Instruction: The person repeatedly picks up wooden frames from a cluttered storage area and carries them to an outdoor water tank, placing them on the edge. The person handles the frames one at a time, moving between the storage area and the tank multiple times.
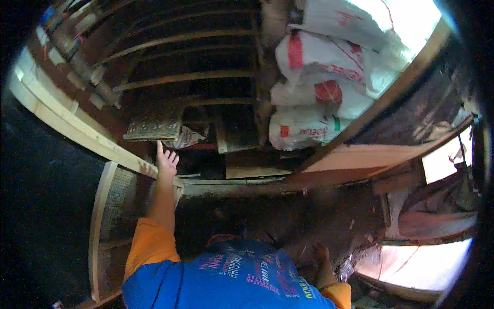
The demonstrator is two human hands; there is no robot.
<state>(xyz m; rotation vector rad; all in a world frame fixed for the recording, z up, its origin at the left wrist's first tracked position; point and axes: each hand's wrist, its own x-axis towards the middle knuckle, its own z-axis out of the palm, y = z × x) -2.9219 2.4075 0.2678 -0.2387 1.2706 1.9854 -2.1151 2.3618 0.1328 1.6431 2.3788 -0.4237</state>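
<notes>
My left arm stretches forward, and my left hand [167, 161] is open with its fingers spread. Its index fingertip reaches the front edge of a flat, brownish slab-like stack [154, 127] with pale spots on top; whether it touches is unclear. Beside that stack lies a crumpled white wrapper or bag [191, 137] with red print. My right hand [321, 253] hangs low by my right side, dim and small in view. Its fingers do not show clearly, and I see nothing in it.
Wooden slats [190, 77] form a rack ahead. White woven sacks [314, 98] are piled at the far right behind a slanting wooden beam [375, 95]. A wood-framed mesh panel [121, 201] stands at my left. Dark ground [247, 211] lies before me.
</notes>
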